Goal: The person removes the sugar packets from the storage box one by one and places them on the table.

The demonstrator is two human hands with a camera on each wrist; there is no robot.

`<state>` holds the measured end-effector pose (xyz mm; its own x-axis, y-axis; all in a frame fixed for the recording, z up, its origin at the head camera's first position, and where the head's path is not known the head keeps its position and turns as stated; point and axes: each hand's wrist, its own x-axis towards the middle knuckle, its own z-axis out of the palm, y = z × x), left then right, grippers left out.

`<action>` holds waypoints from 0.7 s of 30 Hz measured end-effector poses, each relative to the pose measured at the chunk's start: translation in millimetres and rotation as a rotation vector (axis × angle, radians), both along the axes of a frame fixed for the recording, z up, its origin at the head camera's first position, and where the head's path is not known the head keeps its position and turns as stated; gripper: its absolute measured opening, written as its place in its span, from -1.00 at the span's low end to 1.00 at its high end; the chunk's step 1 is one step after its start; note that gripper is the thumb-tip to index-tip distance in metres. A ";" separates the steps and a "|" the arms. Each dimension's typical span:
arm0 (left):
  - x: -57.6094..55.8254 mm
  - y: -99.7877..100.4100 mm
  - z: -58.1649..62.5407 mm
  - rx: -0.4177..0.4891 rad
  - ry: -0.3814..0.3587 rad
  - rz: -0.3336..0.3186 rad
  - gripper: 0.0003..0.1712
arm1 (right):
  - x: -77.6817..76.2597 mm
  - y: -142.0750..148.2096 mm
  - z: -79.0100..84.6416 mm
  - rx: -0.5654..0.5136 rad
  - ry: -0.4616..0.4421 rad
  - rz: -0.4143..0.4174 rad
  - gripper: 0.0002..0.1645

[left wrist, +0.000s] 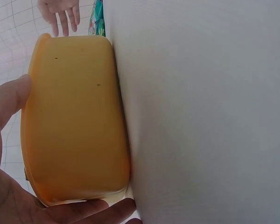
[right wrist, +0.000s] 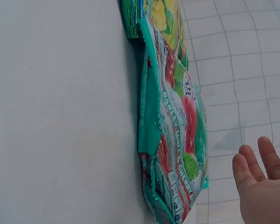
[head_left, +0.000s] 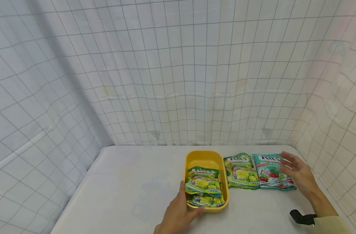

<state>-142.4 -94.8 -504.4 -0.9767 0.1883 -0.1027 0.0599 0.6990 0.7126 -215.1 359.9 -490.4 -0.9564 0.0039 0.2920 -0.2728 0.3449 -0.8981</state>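
A yellow plastic tub (head_left: 204, 160) sits on the table with green Fox's candy packets (head_left: 202, 182) stacked in its near part. My left hand (head_left: 175, 213) holds the tub's near left corner, thumb at the near rim and fingers along the left side. To the tub's right lies another green Fox's candy packet (head_left: 241, 174), and beside that a teal Fox's mint candy packet (head_left: 272, 174). My right hand (head_left: 301, 177) hovers over the teal packet's right edge, fingers spread and holding nothing. In the right wrist view that hand (right wrist: 266, 196) is apart from the packet.
White table surface (head_left: 131, 188) extends left of the tub. Grid-patterned white cloth (head_left: 172, 81) hangs behind and along both sides. A black strap (head_left: 302, 217) shows by the right wrist.
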 end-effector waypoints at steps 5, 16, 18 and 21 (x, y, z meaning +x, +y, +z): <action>-0.5 0.1 0.2 -0.013 0.011 -0.004 0.51 | 2.3 -8.4 3.2 -0.127 0.026 0.083 -0.25; 1.1 1.2 0.9 -0.017 0.007 0.005 0.51 | 2.0 -23.2 8.2 -0.224 0.039 0.158 -0.18; 1.3 1.4 1.2 -0.017 0.005 0.005 0.51 | 2.4 -26.1 9.6 -0.243 0.035 0.171 -0.18; 0.8 1.4 1.1 -0.017 0.004 0.006 0.51 | 3.4 -30.0 12.0 -0.250 0.036 0.186 -0.18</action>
<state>-141.5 -93.3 -503.4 -0.9782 0.1809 -0.1016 0.0588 0.7112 0.7005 -211.7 329.9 -478.4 -0.9365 -0.0941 0.3379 -0.3438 0.0556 -0.9374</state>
